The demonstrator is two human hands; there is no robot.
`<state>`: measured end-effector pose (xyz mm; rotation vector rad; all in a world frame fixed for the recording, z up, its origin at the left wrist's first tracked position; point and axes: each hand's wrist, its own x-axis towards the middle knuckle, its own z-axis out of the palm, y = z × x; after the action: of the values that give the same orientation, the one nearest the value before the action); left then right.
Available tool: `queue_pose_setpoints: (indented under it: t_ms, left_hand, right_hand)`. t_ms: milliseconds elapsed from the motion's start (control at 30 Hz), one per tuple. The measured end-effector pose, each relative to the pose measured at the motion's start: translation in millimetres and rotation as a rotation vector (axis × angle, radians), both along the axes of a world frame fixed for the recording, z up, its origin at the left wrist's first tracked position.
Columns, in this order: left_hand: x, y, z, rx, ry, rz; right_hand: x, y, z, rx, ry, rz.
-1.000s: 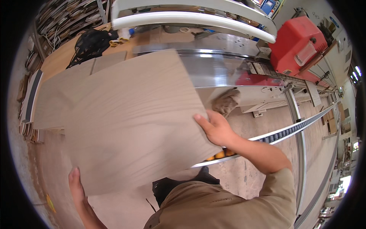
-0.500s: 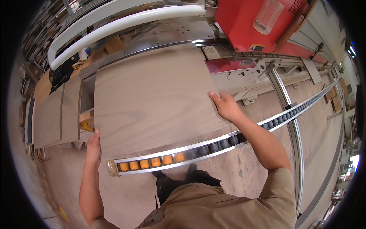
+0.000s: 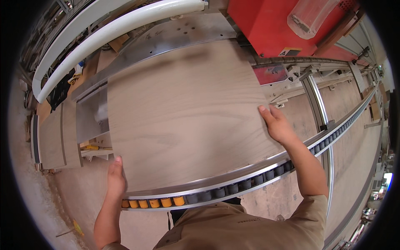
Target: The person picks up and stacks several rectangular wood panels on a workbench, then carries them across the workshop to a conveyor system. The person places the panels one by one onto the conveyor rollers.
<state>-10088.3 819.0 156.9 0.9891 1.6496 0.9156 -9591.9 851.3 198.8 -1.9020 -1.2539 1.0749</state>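
Observation:
A large wood-grain panel (image 3: 183, 121), greyish beige, lies nearly flat in front of me. My left hand (image 3: 116, 177) grips its left edge near the front corner, thumb on top and fingers hidden beneath. On the opposite side, my right hand (image 3: 276, 124) clasps the right edge with its thumb over the top face. The panel's far edge lies along a grey metal machine table (image 3: 183, 35). Its near edge runs beside a roller rail (image 3: 233, 189) with orange and dark rollers.
A red machine housing (image 3: 266, 27) stands at the far right, with a clear plastic guard (image 3: 310, 18). A white curved bar (image 3: 125, 31) spans the far left. Further boards (image 3: 68, 137) sit at left. A metal crossbar (image 3: 315, 100) meets the rail at right.
The panel has shifted right with both hands on it, covering more of the red plate and baring more metal table at its left. My view has moved too.

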Motion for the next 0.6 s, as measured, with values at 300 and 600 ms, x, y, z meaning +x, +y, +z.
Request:
queue_pose_setpoints:
  t_ms: [300,600]
  left_hand:
    - [120.8,7.1,10.7,0.049,0.161,-0.231]
    - [233.4,24.6,6.0,0.099,0.082,-0.431]
  right_hand:
    - [118.3,0.3,-7.5,-0.034,0.013,-0.123]
    - [241.6,6.5,-15.1,0.013,-0.182,-0.124]
